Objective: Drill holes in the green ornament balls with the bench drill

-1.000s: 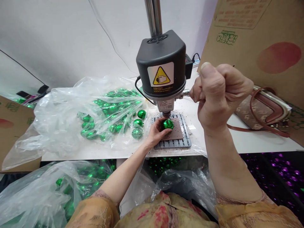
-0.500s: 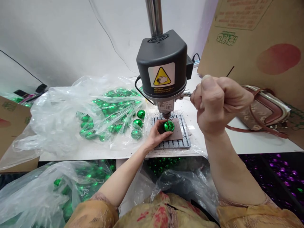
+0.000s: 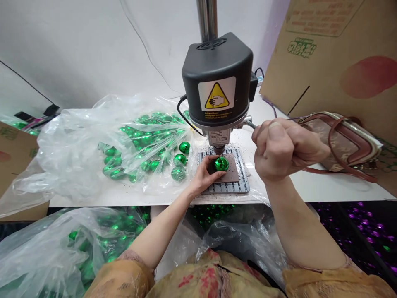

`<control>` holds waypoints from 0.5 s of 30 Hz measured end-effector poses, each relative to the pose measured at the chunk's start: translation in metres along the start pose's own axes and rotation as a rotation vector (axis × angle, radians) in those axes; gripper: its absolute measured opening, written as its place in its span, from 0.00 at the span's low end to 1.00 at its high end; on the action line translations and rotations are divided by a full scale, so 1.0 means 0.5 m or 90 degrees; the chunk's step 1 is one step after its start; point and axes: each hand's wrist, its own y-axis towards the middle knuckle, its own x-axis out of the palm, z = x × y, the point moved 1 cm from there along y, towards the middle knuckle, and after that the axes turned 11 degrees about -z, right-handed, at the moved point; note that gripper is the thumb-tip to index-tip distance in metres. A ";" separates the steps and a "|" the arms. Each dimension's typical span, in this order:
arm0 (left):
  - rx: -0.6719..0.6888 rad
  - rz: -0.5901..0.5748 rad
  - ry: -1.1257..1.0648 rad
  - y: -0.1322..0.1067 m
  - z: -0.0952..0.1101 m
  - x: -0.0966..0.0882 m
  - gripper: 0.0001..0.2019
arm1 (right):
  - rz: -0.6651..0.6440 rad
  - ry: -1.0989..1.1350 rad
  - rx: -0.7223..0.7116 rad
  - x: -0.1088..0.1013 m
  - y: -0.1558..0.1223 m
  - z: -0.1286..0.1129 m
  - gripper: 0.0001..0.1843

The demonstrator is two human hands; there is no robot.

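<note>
A small bench drill with a black motor head (image 3: 218, 78) stands on a white table (image 3: 325, 186). My left hand (image 3: 206, 174) pinches a shiny green faceted ball (image 3: 221, 164) on a brown pad (image 3: 231, 174), right under the drill's chuck (image 3: 218, 148). The pad lies on a grey slotted base (image 3: 228, 188). My right hand (image 3: 283, 149) is a closed fist around the drill's feed lever (image 3: 249, 123), to the right of the head.
A clear plastic bag (image 3: 93, 153) of several green balls lies open left of the drill; loose green balls (image 3: 180, 159) sit beside it. More bagged balls (image 3: 102, 240) lie below the table edge. A brown handbag (image 3: 341, 140) and a cardboard box (image 3: 341, 62) stand on the right.
My right fist has pulled the lever downward, and the drill head has come lower onto the green ball. The left hand has kept the ball in place.
</note>
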 end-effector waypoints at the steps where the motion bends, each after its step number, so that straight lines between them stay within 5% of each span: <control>1: 0.000 0.001 0.003 0.000 0.000 0.000 0.29 | -0.008 -0.004 -0.008 -0.002 -0.003 0.001 0.27; 15: 0.013 0.009 0.007 0.000 0.003 0.002 0.28 | -0.038 0.019 -0.070 -0.012 -0.027 0.013 0.26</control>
